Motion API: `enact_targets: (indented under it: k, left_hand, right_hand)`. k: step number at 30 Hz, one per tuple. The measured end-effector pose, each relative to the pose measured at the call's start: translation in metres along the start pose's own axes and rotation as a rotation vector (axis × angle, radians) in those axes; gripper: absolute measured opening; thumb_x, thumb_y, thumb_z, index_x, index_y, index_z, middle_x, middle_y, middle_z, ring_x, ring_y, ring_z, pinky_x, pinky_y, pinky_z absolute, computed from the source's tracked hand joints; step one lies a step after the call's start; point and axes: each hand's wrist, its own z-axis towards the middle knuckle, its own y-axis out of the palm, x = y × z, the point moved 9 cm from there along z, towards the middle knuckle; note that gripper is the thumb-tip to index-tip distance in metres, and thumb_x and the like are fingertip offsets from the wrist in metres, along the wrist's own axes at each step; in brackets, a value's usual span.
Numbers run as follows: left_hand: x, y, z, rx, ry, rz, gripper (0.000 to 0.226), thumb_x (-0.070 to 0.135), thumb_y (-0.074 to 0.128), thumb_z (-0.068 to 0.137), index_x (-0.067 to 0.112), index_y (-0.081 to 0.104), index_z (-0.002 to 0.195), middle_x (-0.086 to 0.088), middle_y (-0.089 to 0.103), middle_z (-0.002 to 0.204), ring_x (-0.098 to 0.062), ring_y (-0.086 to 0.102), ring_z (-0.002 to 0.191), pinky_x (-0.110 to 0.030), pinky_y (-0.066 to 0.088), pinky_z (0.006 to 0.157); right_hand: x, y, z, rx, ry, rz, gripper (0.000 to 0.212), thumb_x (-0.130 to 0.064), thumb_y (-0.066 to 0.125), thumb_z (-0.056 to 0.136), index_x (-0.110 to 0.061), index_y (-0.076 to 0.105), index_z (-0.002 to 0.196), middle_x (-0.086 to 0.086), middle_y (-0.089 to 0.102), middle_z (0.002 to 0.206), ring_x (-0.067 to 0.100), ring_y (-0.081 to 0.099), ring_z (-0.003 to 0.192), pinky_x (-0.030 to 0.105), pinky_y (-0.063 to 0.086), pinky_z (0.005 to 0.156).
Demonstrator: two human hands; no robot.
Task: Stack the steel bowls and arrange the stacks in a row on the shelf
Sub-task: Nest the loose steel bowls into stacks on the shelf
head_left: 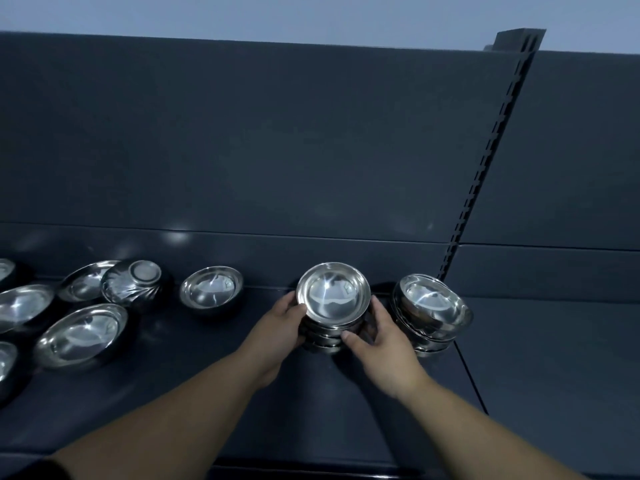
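Seen from a head-worn camera, a person reached forward with both bare arms over a dark grey metal shelf [346,403]. The left hand [282,327] and the right hand [377,337] were cupped around opposite sides of a stack of steel bowls [333,299], fingers curled against its lower bowls and the right thumb pressed on the front. The two-sided grasp probably kept the nested bowls from sliding apart while the stack was being set in place. The stack sat near the back of the shelf, with its top bowl open upward.

Just to its right, close but apart, stood a second stack [431,311], leaning a little, beside the slotted upright post [485,174] that divides the shelving. That placement suggested a row growing leftward from the post.

To the left, well apart, a single upright bowl [211,289] waited. Farther left lay a loose cluster: an overturned bowl [136,282] resting against a tilted bowl [85,280], and a large tilted bowl [81,336] in front. More bowls ran past the left edge. Nothing blocked the space between the held stack and the single bowl.
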Motion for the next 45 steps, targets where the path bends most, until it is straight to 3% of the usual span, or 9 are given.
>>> enact_targets:
  k: [3, 7, 11, 15, 22, 29, 35, 40, 45]
  left_hand:
    - [-0.005, -0.005, 0.003, 0.017, 0.040, 0.084, 0.037, 0.026, 0.055, 0.095, 0.032, 0.050, 0.131, 0.010, 0.062, 0.126, -0.007, 0.057, 0.113, -0.031, 0.043, 0.103]
    - [-0.016, -0.035, -0.012, 0.120, 0.065, 0.481, 0.059, 0.037, 0.059, 0.091, 0.025, 0.038, 0.144, 0.007, 0.047, 0.140, -0.009, 0.046, 0.126, -0.024, 0.035, 0.106]
    - [-0.022, -0.074, -0.044, 0.203, 0.180, 0.861, 0.061, 0.035, 0.059, 0.091, 0.022, 0.035, 0.145, 0.000, 0.037, 0.148, -0.012, 0.037, 0.135, -0.017, 0.024, 0.110]
    - [-0.022, -0.127, -0.073, 0.298, 0.241, 1.050, 0.063, 0.038, 0.058, 0.089, 0.023, 0.034, 0.146, 0.000, 0.030, 0.152, -0.014, 0.030, 0.138, -0.023, 0.023, 0.115]
    - [0.003, -0.261, -0.119, 0.605, 0.304, 1.010, 0.056, 0.030, 0.066, 0.085, 0.018, 0.049, 0.137, -0.002, 0.039, 0.146, -0.018, 0.035, 0.136, -0.024, 0.024, 0.112]
    - [0.012, -0.415, -0.130, 0.794, 0.229, 0.963, 0.060, 0.026, 0.071, 0.081, 0.011, 0.050, 0.135, -0.012, 0.046, 0.141, -0.029, 0.041, 0.130, -0.040, 0.033, 0.109]
    - [-0.022, -0.496, -0.113, 0.621, -0.071, 0.842, 0.065, 0.035, 0.060, 0.089, 0.010, 0.037, 0.144, -0.012, 0.049, 0.140, -0.026, 0.047, 0.127, -0.033, 0.040, 0.099]
    - [-0.027, -0.509, -0.098, 0.494, -0.128, 0.812, 0.040, 0.035, 0.063, 0.086, 0.018, 0.061, 0.122, -0.001, 0.066, 0.110, -0.017, 0.061, 0.097, -0.025, 0.042, 0.076]
    - [-0.022, -0.497, -0.087, 0.436, -0.092, 0.782, 0.035, 0.033, 0.061, 0.089, 0.018, 0.064, 0.120, 0.000, 0.067, 0.116, -0.016, 0.062, 0.104, -0.026, 0.047, 0.088]
  right_hand:
    - [0.005, -0.002, -0.005, 0.013, 0.071, -0.108, 0.080, -0.035, 0.078, 0.073, -0.024, 0.035, 0.140, -0.009, 0.057, 0.134, 0.012, 0.053, 0.129, 0.031, 0.037, 0.113]
    - [0.031, 0.008, -0.024, 0.002, 0.211, -0.282, 0.063, -0.032, 0.078, 0.078, -0.010, 0.052, 0.132, 0.005, 0.067, 0.121, 0.022, 0.062, 0.115, 0.023, 0.044, 0.094]
    - [0.018, 0.042, -0.033, -0.090, 0.135, -0.389, 0.053, -0.038, 0.075, 0.080, -0.015, 0.063, 0.126, 0.002, 0.067, 0.124, 0.021, 0.060, 0.119, 0.023, 0.042, 0.095]
    - [-0.013, 0.089, -0.035, -0.163, 0.007, -0.416, 0.051, -0.036, 0.075, 0.080, -0.019, 0.063, 0.126, -0.001, 0.066, 0.125, 0.015, 0.059, 0.117, 0.020, 0.040, 0.094]
    - [-0.066, 0.182, -0.029, -0.253, -0.079, -0.406, 0.047, -0.039, 0.074, 0.081, -0.021, 0.063, 0.124, -0.006, 0.066, 0.121, 0.012, 0.060, 0.112, 0.021, 0.043, 0.093]
    - [-0.109, 0.285, -0.020, -0.205, -0.006, -0.216, 0.034, -0.034, 0.074, 0.082, -0.021, 0.067, 0.113, -0.009, 0.066, 0.105, 0.011, 0.062, 0.104, 0.023, 0.043, 0.090]
    - [-0.114, 0.339, -0.003, -0.108, 0.183, -0.022, 0.050, -0.035, 0.072, 0.084, -0.018, 0.055, 0.129, -0.006, 0.060, 0.108, 0.019, 0.063, 0.105, 0.042, 0.051, 0.099]
    - [-0.105, 0.365, 0.000, -0.092, 0.300, 0.095, 0.033, -0.021, 0.069, 0.088, -0.026, 0.052, 0.116, -0.001, 0.065, 0.108, 0.019, 0.064, 0.086, 0.041, 0.060, 0.070]
    - [-0.096, 0.357, 0.000, -0.047, 0.361, 0.170, 0.020, -0.007, 0.063, 0.088, -0.019, 0.056, 0.102, 0.011, 0.069, 0.087, 0.021, 0.062, 0.058, 0.035, 0.055, 0.057]
